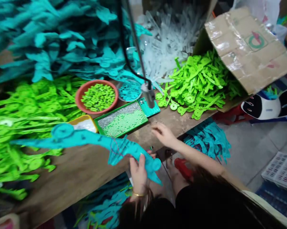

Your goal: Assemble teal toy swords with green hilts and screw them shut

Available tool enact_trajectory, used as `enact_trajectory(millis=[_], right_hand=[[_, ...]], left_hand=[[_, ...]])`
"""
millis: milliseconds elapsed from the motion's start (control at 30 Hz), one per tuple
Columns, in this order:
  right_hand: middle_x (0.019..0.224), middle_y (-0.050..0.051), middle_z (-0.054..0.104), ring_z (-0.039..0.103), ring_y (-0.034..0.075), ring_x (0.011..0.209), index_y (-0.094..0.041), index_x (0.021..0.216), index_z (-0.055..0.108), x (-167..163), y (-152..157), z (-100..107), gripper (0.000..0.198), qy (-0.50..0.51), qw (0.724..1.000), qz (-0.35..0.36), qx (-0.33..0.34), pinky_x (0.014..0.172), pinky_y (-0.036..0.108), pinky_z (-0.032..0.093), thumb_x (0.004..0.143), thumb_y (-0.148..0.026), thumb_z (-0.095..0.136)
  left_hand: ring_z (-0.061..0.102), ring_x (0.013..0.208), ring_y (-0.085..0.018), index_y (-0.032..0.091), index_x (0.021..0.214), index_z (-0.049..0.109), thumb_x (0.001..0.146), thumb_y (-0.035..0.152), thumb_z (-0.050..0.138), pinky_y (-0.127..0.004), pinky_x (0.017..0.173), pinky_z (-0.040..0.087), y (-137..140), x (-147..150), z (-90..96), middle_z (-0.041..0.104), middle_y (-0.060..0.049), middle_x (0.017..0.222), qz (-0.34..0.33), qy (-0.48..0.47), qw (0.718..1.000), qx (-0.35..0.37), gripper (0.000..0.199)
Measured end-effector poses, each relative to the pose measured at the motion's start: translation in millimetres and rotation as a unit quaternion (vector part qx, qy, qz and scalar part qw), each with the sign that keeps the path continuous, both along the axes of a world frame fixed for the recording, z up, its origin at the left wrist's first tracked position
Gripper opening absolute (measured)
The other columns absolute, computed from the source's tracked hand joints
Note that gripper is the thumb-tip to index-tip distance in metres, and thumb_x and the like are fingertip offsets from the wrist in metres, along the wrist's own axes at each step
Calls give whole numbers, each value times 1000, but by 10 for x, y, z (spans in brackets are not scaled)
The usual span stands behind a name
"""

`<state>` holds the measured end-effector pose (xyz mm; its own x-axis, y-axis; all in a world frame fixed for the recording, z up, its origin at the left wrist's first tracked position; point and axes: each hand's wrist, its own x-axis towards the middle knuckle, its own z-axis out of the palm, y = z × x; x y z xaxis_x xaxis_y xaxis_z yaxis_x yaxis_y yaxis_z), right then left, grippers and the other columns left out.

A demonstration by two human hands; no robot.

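My left hand grips a long turquoise plastic part near its forked end, thumb on top. The part has a round disc toward its far left end, a ribbed section near my fingers, and a thin dark reddish line across it. My right hand is over the table's front edge, apart from the part, its fingers curled together; whatever they pinch, if anything, is too small to make out. Beyond the hands lies a green tray of small metal and green pieces, with a small turquoise tray against its right end.
An orange-red bowl holds small green pieces; a clear dish holds turquoise ones. Bright green parts spill from a cardboard box. Turquoise parts are heaped at the back left. A metal tool hangs above the trays.
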<state>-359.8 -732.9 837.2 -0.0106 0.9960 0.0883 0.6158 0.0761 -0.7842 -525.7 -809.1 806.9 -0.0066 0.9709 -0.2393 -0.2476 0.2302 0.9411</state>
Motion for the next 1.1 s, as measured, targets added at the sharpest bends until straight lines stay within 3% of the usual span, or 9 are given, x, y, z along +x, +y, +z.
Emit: enact_trajectory(millis=[100, 167, 300, 533, 700, 800, 867, 967, 1100], right_hand=[[109, 9, 63, 59, 18, 103, -17, 115, 63, -177, 963, -160, 28, -57, 998, -26, 24, 100, 35, 46, 94, -23, 46], [117, 13, 58, 55, 21, 111, -15, 122, 58, -246, 1410, -271, 34, -95, 993, -60, 34, 103, 39, 43, 96, -20, 37], [119, 15, 53, 54, 24, 109, -12, 120, 59, -213, 1800, -408, 37, -161, 980, -112, 29, 101, 39, 42, 96, -18, 32], [109, 12, 56, 54, 22, 100, -14, 103, 63, -79, 1798, -394, 26, -224, 970, -97, 20, 95, 36, 44, 95, -21, 40], [105, 16, 56, 54, 24, 96, -10, 101, 57, -160, 1714, -208, 22, -230, 966, -119, 24, 91, 41, 46, 92, -14, 37], [99, 11, 59, 56, 20, 95, -13, 100, 56, -409, 1467, -59, 19, -211, 973, -86, 46, 90, 35, 47, 95, -20, 39], [96, 7, 61, 57, 16, 94, -17, 99, 58, -631, 1236, 3, 17, -189, 978, -3, 85, 87, 28, 48, 96, -27, 43], [98, 7, 62, 58, 15, 93, -18, 98, 62, -873, 961, 14, 23, -184, 960, 104, 186, 81, 25, 48, 97, -30, 41], [95, 7, 61, 58, 15, 90, -19, 98, 67, -817, 962, -79, 25, -179, 954, 107, 214, 77, 26, 49, 96, -32, 46]], left_hand=[[70, 70, -17, 23, 100, 46, 78, 51, 68, -29, 65, 59, 587, -211, 58, 68, -1, 82, 34, -60, 998, -11, 42], [69, 67, -17, 22, 98, 48, 72, 52, 73, -29, 65, 58, 856, -293, 93, 68, 0, 78, 41, -89, 995, -6, 46], [67, 60, -16, 22, 94, 49, 72, 56, 71, -29, 60, 57, 1159, -379, 133, 67, 1, 72, 33, -122, 992, -4, 47], [66, 56, -17, 22, 91, 49, 73, 66, 62, -28, 53, 54, 1504, -492, 119, 67, -2, 72, -18, -159, 986, -41, 50], [65, 55, -19, 23, 89, 50, 68, 73, 63, -30, 49, 52, 1684, -536, 74, 67, -3, 72, -26, -151, 987, -47, 56], [68, 69, -21, 22, 92, 53, 69, 73, 63, -32, 60, 55, 1743, -529, 46, 67, -3, 75, -24, -135, 990, -42, 56], [67, 85, -20, 21, 94, 56, 70, 70, 64, -31, 74, 55, 1770, -503, 30, 67, -3, 84, -11, -119, 992, -26, 55], [61, 102, -18, 20, 95, 60, 72, 68, 65, -27, 91, 49, 1795, -446, 6, 65, -3, 101, 10, -95, 995, 0, 54], [61, 102, -18, 20, 100, 59, 75, 66, 63, -29, 92, 49, 1803, -407, -19, 65, -4, 104, 4, -94, 996, -8, 53]])
